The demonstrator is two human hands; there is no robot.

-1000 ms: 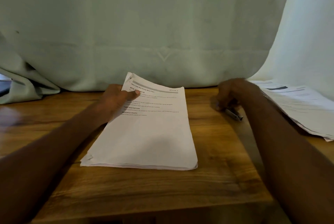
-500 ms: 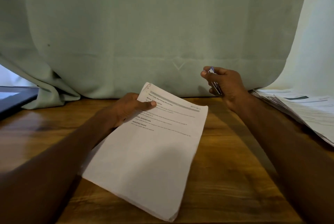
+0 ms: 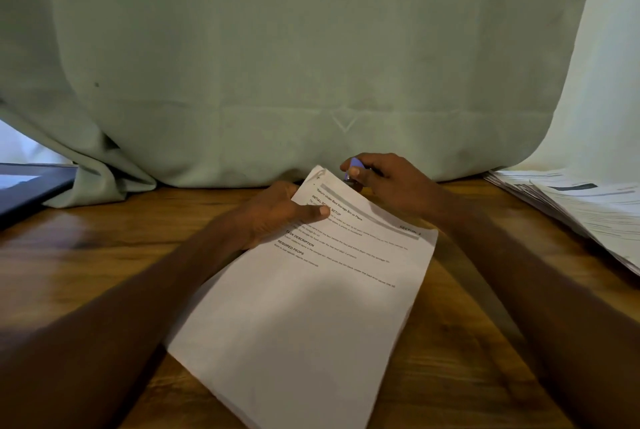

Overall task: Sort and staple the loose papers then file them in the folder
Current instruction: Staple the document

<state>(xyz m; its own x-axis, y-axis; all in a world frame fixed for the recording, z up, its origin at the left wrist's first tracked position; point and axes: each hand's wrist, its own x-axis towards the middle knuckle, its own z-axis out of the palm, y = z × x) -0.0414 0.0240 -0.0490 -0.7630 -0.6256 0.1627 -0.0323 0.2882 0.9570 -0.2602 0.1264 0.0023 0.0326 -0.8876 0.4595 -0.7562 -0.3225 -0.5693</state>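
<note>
A pale green curtain (image 3: 277, 65) hangs behind the wooden surface (image 3: 104, 266); loose sheets (image 3: 581, 210) pile at right. Since a moment ago the right hand (image 3: 391, 183), fingers pinching the small purple stapler (image 3: 355, 165), has come down to the stack's top corner. The left hand (image 3: 277, 217) grips the white printed stack (image 3: 311, 307), lying angled at centre.

Paper set (image 3: 311, 307) on table (image 3: 104, 273), under left hand (image 3: 273, 217); stapler (image 3: 355, 165) in right hand (image 3: 391, 183), behind; paper pile (image 3: 581, 207) right.
</note>
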